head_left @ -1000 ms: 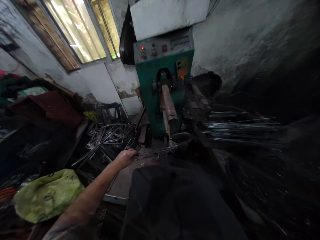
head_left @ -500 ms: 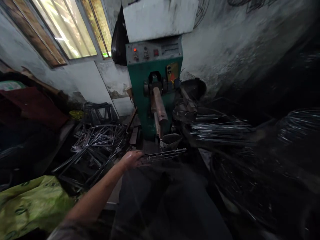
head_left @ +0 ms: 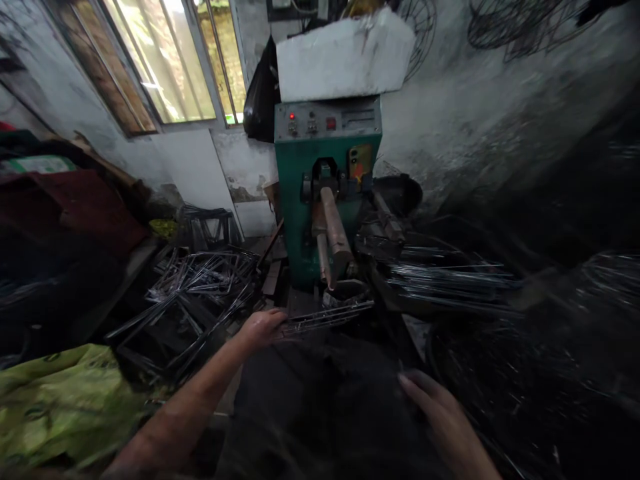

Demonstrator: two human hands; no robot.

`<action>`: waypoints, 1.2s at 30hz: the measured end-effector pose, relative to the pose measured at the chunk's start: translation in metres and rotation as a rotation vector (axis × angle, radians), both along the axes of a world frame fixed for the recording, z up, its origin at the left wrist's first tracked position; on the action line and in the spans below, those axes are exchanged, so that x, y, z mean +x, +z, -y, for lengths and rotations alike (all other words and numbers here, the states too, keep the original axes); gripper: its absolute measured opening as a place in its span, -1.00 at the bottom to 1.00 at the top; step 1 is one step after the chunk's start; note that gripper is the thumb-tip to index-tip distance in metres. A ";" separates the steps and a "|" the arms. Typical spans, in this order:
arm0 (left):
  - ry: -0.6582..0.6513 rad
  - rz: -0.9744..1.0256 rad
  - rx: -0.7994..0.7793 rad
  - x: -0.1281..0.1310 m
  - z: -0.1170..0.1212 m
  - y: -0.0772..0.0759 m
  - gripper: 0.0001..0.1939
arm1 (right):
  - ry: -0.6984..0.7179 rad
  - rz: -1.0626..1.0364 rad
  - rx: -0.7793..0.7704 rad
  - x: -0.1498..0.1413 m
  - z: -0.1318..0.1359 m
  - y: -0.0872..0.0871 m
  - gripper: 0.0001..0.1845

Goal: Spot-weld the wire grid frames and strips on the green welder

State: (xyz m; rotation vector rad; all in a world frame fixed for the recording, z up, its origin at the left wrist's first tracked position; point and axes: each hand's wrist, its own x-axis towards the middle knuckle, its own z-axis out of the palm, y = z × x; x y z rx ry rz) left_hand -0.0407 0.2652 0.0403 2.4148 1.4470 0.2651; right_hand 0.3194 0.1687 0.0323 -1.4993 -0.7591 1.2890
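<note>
My left hand (head_left: 263,327) is closed round the left end of a thin metal wire frame (head_left: 333,317), which it holds out level below the machine's arms. To the right, my right hand (head_left: 430,399) is in view with thumb and fingers pinched together; what sits between them is too small and dark to make out. Ahead stands a green spot welding machine (head_left: 295,200) with a lit red lamp. Its thick upper copper-coloured arm (head_left: 336,227) and thinner lower arm (head_left: 323,260) point toward me, above a small bucket (head_left: 345,293).
A tangled pile of metal frames (head_left: 200,280) lies on the left, near a yellow-green sack (head_left: 65,400). Straight wire rods (head_left: 450,277) are stacked on the right. A phone (head_left: 360,163) rests against the machine, and a white foam box (head_left: 343,57) sits on top.
My right hand has come into view at the lower right. My left hand keeps hold of the wire frame in nearly the same place. The camera view has shifted slightly.
</note>
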 end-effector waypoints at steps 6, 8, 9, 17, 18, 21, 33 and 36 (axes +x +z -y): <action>0.034 -0.002 0.062 0.008 0.000 0.000 -0.80 | -0.152 -0.493 -0.032 -0.106 -0.081 -0.002 -0.52; 0.023 0.040 0.063 0.004 0.001 -0.001 -0.80 | -0.187 -0.519 0.008 -0.119 -0.094 -0.007 -0.53; 0.024 0.054 0.064 0.002 0.001 -0.002 -0.80 | -0.194 -0.525 0.027 -0.123 -0.098 -0.009 -0.54; 0.058 0.062 0.017 -0.008 0.003 -0.003 -0.84 | -0.121 -0.482 0.120 -0.125 -0.103 -0.012 -0.47; 0.064 0.065 0.014 -0.008 0.004 -0.003 -0.83 | -0.107 -0.477 0.114 -0.125 -0.104 -0.013 -0.46; 0.080 0.064 0.032 -0.010 0.004 -0.006 -0.80 | -0.084 -0.479 0.097 -0.125 -0.106 -0.015 -0.44; 0.093 0.041 0.004 -0.011 -0.003 -0.004 -0.80 | -0.113 -0.499 0.113 -0.140 -0.124 -0.022 -0.47; 0.127 -0.006 0.030 -0.010 -0.002 0.000 -0.83 | -0.092 -0.506 0.119 -0.141 -0.128 -0.022 -0.50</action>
